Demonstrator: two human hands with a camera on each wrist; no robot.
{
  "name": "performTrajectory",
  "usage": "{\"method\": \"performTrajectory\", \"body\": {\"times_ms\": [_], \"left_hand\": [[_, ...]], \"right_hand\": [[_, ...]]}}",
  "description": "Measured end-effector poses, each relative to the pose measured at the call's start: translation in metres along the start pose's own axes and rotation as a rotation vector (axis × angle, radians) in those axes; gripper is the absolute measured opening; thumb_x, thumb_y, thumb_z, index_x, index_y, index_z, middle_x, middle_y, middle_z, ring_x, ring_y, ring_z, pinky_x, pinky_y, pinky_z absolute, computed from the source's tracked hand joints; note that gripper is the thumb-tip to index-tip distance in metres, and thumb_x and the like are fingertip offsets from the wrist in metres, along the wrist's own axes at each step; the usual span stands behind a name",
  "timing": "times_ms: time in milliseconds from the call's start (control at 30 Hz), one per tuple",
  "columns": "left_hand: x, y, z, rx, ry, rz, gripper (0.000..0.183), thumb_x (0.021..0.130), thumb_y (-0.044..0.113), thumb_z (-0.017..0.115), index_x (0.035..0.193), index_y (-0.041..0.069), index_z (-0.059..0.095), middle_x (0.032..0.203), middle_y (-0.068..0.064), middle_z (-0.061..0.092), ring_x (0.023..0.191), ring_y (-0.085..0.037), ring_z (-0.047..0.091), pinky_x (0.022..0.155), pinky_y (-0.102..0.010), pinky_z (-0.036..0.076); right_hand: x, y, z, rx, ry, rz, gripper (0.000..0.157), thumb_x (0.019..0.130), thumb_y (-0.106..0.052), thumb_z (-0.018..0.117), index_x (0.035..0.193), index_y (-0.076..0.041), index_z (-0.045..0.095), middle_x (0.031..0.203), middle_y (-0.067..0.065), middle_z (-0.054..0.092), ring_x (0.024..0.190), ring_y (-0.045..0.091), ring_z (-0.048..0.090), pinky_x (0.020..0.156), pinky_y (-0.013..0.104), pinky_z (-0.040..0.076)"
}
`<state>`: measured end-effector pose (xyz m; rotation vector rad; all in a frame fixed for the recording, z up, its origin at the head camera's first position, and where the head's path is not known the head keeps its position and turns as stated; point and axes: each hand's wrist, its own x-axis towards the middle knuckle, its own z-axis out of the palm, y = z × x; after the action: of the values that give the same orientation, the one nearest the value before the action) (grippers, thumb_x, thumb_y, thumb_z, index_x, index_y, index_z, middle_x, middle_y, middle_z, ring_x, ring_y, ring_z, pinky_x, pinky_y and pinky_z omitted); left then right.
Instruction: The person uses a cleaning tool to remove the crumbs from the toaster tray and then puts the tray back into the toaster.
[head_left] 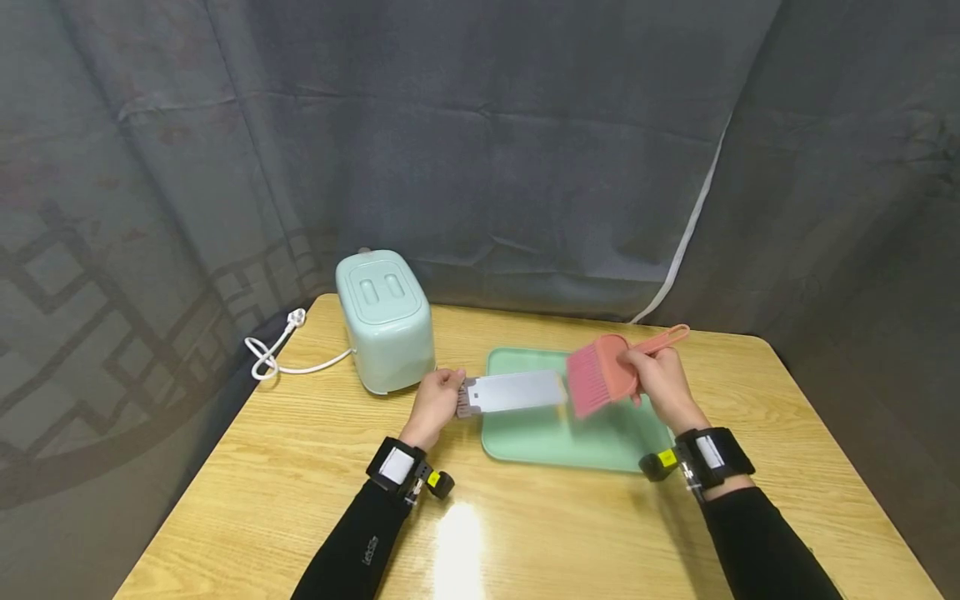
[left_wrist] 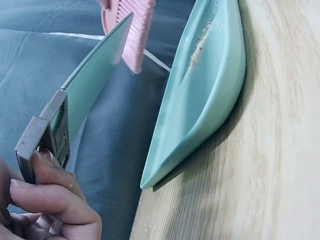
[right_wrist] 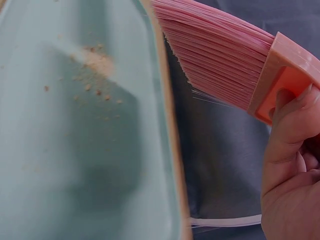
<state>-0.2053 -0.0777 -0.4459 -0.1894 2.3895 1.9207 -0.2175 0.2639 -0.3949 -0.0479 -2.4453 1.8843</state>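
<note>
My left hand [head_left: 437, 407] pinches the grey plastic end of a flat metal crumb tray [head_left: 517, 392], held out over the left part of a green serving tray [head_left: 555, 447]. In my right hand [head_left: 663, 385] is a pink brush [head_left: 600, 375], gripped at its orange-pink base with the looped handle pointing away. Its bristles lie close to the free end of the crumb tray in the head view. A small heap of tan crumbs [right_wrist: 99, 62] lies on the serving tray, with loose bits scattered round it.
A mint-green toaster [head_left: 390, 333] with its lid on stands at the back left of the wooden table [head_left: 300, 517]. Its white cord [head_left: 315, 367] runs left to a plug [head_left: 297, 317] at the table edge. A grey curtain [head_left: 487, 167] hangs behind.
</note>
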Motion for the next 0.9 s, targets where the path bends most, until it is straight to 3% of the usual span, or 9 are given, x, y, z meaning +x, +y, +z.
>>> {"method": "performTrajectory", "body": {"times_ms": [333, 633, 900], "left_hand": [[0.0, -0.001, 0.001, 0.006, -0.002, -0.004, 0.035, 0.111, 0.027, 0.05, 0.105, -0.002, 0.068, 0.091, -0.008, 0.059, 0.084, -0.019, 0.053, 0.069, -0.028, 0.044], [0.001, -0.002, 0.009, -0.005, -0.011, 0.014, 0.033, 0.109, 0.024, 0.051, 0.106, -0.004, 0.068, 0.089, -0.008, 0.06, 0.08, -0.018, 0.054, 0.067, -0.028, 0.045], [0.0, 0.0, 0.012, 0.007, -0.011, 0.025, 0.032, 0.109, 0.024, 0.052, 0.106, -0.003, 0.068, 0.086, -0.006, 0.059, 0.079, -0.017, 0.053, 0.067, -0.027, 0.044]], "right_hand": [[0.003, -0.029, 0.009, 0.027, -0.002, -0.052, 0.02, 0.099, -0.013, 0.06, 0.085, 0.0, 0.06, 0.052, -0.005, 0.06, 0.036, 0.01, 0.047, 0.038, 0.03, 0.043], [0.0, -0.054, 0.049, -0.04, -0.075, -0.131, 0.023, 0.096, -0.013, 0.06, 0.086, 0.006, 0.066, 0.05, -0.004, 0.059, 0.033, 0.011, 0.046, 0.036, 0.03, 0.042], [-0.003, -0.076, 0.085, -0.157, -0.101, -0.142, 0.023, 0.093, -0.015, 0.056, 0.082, 0.002, 0.068, 0.046, -0.002, 0.052, 0.032, 0.014, 0.046, 0.035, 0.032, 0.042]]}}
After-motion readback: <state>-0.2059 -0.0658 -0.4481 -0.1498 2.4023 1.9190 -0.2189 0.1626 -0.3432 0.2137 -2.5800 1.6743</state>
